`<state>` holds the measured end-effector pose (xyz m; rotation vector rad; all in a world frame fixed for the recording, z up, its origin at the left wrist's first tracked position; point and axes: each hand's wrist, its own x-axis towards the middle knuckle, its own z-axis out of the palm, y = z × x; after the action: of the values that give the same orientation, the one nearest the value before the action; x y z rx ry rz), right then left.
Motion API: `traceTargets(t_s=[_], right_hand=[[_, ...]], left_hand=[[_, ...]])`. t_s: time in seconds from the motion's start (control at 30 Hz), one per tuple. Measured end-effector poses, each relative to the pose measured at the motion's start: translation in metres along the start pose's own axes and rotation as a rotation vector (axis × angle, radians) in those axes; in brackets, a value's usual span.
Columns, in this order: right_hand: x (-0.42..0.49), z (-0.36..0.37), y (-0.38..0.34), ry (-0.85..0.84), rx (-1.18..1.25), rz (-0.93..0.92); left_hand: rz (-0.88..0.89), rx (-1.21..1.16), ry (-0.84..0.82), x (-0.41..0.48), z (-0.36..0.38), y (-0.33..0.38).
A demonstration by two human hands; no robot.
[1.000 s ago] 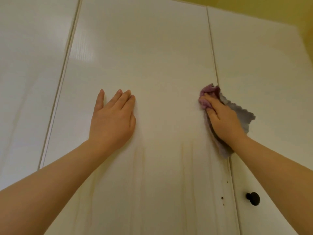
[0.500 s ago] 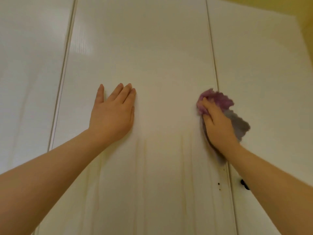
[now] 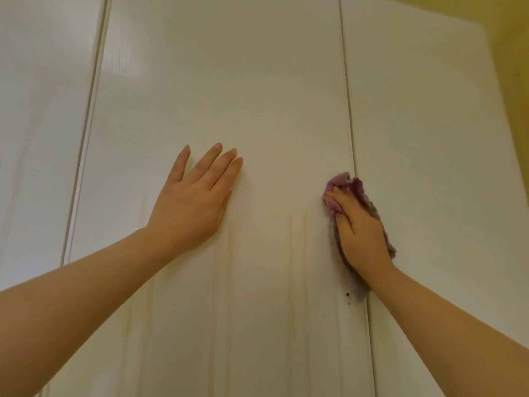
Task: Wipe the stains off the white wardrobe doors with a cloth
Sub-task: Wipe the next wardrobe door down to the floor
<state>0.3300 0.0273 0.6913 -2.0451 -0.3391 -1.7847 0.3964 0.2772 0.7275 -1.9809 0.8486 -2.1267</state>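
Note:
The middle white wardrobe door fills the view. Faint yellowish drip streaks run down its lower half, and two small dark spots sit near its right edge. My left hand lies flat on the door with straight fingers. My right hand grips a bunched purple-grey cloth and presses it against the door's right edge, beside the gap to the right door. Part of the cloth is hidden under the hand.
Another white door stands at the left, with a narrow gap between it and the middle one. A yellow wall shows at the upper right. No door knob is in view.
My right hand has slid the cloth downward along the door's right edge. The view tilted up, so the black knob left the frame. My left hand stayed flat in place.

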Motion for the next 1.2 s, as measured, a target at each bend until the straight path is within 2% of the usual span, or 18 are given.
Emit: traceTargets(t_s=[0.13, 0.27, 0.5, 0.63, 0.73, 0.9, 1.07, 1.2], right_hand=[[0.030, -0.003, -0.004, 0.017, 0.036, 0.106], [-0.011, 0.002, 0.001, 0.016, -0.023, 0.010], [0.041, 0.002, -0.009, 0.065, 0.025, 0.108], [-0.013, 0.017, -0.003, 0.040, 0.027, -0.026], [-0.011, 0.010, 0.000, 0.034, 0.000, -0.047], [0.042, 0.013, -0.014, 0.088, 0.047, 0.077], [-0.008, 0.037, -0.020, 0.063, 0.024, -0.068], [0.039, 0.021, -0.028, 0.058, 0.051, 0.016]], left_hand=[[-0.045, -0.001, -0.020, 0.003, 0.002, 0.006], [-0.099, 0.001, -0.011, 0.004, 0.002, 0.008], [-0.043, 0.086, -0.069, 0.009, 0.001, -0.005], [-0.085, 0.073, -0.142, 0.012, -0.004, -0.002], [-0.062, 0.065, -0.127, 0.014, -0.007, -0.004], [-0.040, 0.065, -0.050, 0.013, -0.002, -0.006], [-0.005, 0.071, -0.022, 0.005, 0.004, -0.008], [-0.005, 0.085, -0.039, 0.006, 0.004, -0.009]])
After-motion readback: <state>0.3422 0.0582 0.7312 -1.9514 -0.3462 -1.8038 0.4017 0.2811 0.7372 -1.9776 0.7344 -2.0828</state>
